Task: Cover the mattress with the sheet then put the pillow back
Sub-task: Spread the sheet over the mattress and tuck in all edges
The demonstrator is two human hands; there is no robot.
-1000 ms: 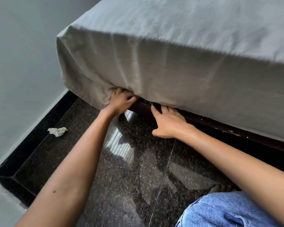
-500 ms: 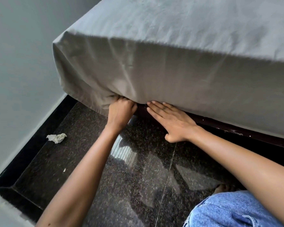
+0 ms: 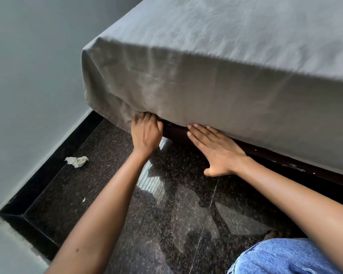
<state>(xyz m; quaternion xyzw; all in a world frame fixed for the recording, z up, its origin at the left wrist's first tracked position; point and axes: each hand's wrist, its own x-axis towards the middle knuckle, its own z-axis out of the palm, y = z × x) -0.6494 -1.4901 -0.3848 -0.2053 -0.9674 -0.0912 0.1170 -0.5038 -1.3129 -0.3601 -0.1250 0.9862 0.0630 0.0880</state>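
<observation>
The sheet [image 3: 216, 86] lies over the top and the facing side of the mattress, directly above the bed frame [image 3: 285, 162]; no mattress surface is exposed in this view. The sheet's lower edge hangs to the top of the bed frame.

My left hand [image 3: 146, 133] is at the frame's left end, fingers curled into a bunched fold of the sheet's lower edge. My right hand [image 3: 216, 151] lies flat against the front of the bed frame, fingers straight and together, fingertips touching the sheet's edge and thumb spread toward the floor [image 3: 117, 194]. The two hands are apart, with a short section of bare frame between them.

A crumpled tissue [image 3: 77, 161] lies on the floor, left of the frame and well apart from it.
</observation>
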